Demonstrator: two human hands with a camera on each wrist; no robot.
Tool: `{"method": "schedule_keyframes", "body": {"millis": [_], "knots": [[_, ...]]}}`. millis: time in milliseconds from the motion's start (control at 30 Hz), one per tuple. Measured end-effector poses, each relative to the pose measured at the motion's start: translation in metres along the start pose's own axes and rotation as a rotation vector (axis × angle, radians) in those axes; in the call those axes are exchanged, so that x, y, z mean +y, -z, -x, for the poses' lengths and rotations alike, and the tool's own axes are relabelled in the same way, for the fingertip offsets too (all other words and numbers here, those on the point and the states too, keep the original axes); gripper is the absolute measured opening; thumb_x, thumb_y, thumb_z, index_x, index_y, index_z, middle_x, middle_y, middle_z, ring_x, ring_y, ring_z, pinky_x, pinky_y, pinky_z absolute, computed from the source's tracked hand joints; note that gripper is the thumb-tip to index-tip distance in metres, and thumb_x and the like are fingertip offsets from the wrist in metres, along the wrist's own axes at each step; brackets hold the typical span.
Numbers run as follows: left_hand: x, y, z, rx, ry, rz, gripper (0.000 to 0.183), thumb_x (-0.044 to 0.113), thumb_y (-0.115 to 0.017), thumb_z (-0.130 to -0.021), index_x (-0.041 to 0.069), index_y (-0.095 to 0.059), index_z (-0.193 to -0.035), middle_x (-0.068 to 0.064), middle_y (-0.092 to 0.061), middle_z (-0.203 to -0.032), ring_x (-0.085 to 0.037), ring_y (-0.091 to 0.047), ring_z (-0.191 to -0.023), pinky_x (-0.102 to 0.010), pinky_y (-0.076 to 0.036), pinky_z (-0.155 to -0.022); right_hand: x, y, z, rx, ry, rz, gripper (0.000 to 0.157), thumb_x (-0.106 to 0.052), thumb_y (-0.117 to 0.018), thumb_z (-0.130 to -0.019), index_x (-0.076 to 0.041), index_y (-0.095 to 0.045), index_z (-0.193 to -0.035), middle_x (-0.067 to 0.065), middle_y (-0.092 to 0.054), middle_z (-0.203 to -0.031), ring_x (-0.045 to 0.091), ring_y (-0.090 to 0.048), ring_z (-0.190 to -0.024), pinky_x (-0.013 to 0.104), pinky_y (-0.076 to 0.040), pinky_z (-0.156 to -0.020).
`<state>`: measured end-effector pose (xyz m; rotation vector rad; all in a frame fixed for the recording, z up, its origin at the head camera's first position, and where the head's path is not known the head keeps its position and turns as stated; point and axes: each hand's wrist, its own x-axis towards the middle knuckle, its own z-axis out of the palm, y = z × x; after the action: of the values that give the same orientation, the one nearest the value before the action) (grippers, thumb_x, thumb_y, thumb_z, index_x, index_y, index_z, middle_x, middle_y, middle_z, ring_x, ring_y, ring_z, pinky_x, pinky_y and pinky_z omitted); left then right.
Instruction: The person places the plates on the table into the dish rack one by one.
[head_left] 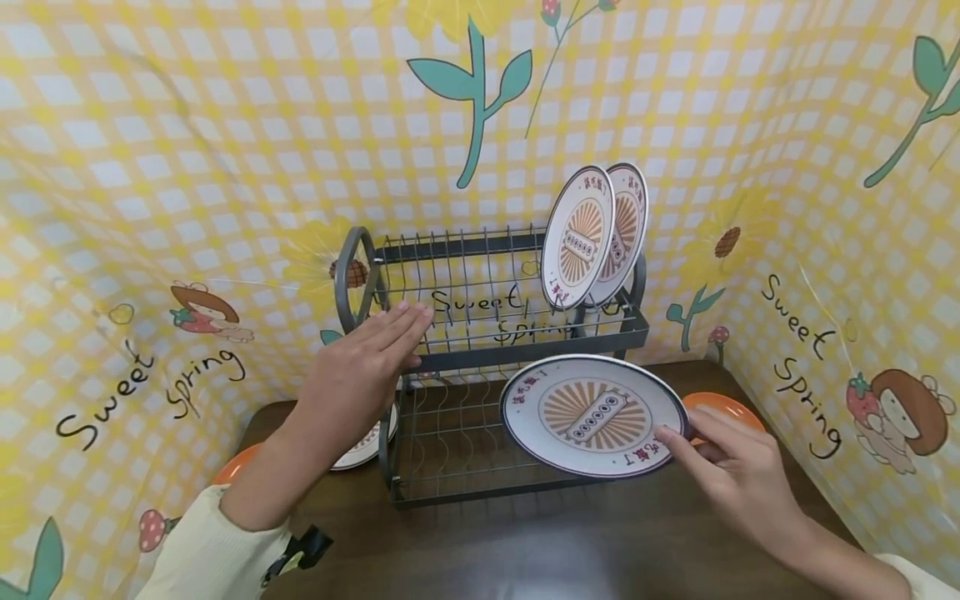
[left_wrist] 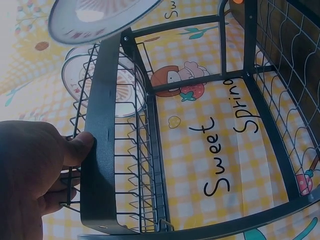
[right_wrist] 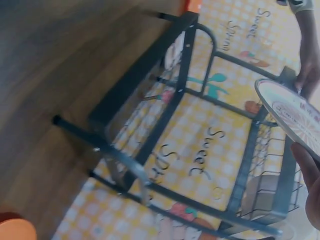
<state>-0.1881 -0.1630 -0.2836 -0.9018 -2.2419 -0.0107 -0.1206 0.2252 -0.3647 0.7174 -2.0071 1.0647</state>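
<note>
A two-tier dark grey dish rack [head_left: 532,346] stands on the brown table. At the left of its upper tier, my left hand [head_left: 360,367] holds the front rail, thumb against the bar and fingers by the wires in the left wrist view. My right hand [head_left: 738,475] pinches the right rim of a white plate [head_left: 592,417] with a dark edge and orange ray pattern. That plate is tilted in front of the rack, apart from the table. Two matching plates, a front one [head_left: 577,237] and a rear one [head_left: 628,217], stand upright at the upper tier's right end.
An orange dish [head_left: 723,408] lies right of the rack, partly behind my right hand. Left of the rack are another white plate [head_left: 367,450] and an orange item [head_left: 238,464], both partly hidden by my left arm. Yellow checked cloth [head_left: 225,167] surrounds the table [head_left: 480,542].
</note>
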Motion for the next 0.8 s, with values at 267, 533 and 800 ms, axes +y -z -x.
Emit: {"method": "schedule_keyframes", "body": {"millis": [267,533,800], "knots": [[0.000,0.000,0.000,-0.006,0.007,-0.008,0.053,0.016,-0.064,-0.092,0.007,-0.048,-0.141,-0.010,-0.055,-0.138,-0.025,-0.056,-0.124,-0.042,-0.049,-0.102,-0.027,-0.005,-0.038,0.141,0.023,-0.141,0.022,0.021,-0.072,-0.069,0.011,-0.070,-0.088,0.011,-0.067,-0.082,0.003,-0.062,-0.068,0.009,-0.053,-0.053],[-0.001,0.000,0.002,0.012,0.016,-0.005,0.052,0.015,-0.067,-0.090,0.007,-0.051,-0.139,-0.010,-0.057,-0.136,-0.025,-0.058,-0.123,-0.042,-0.050,-0.101,-0.046,-0.015,-0.080,0.362,0.003,-0.090,0.018,0.014,-0.072,-0.072,0.012,-0.072,-0.089,0.010,-0.068,-0.078,0.005,-0.054,-0.064,0.007,-0.047,-0.055],[-0.001,0.000,0.002,0.024,0.005,-0.016,0.051,0.016,-0.064,-0.091,0.007,-0.051,-0.139,-0.010,-0.057,-0.136,-0.025,-0.058,-0.123,-0.041,-0.051,-0.101,-0.052,-0.032,-0.110,0.578,-0.040,-0.012,0.007,0.004,-0.070,-0.080,0.008,-0.074,-0.083,0.005,-0.062,-0.069,0.006,-0.052,-0.063,0.007,-0.038,-0.048]]}}
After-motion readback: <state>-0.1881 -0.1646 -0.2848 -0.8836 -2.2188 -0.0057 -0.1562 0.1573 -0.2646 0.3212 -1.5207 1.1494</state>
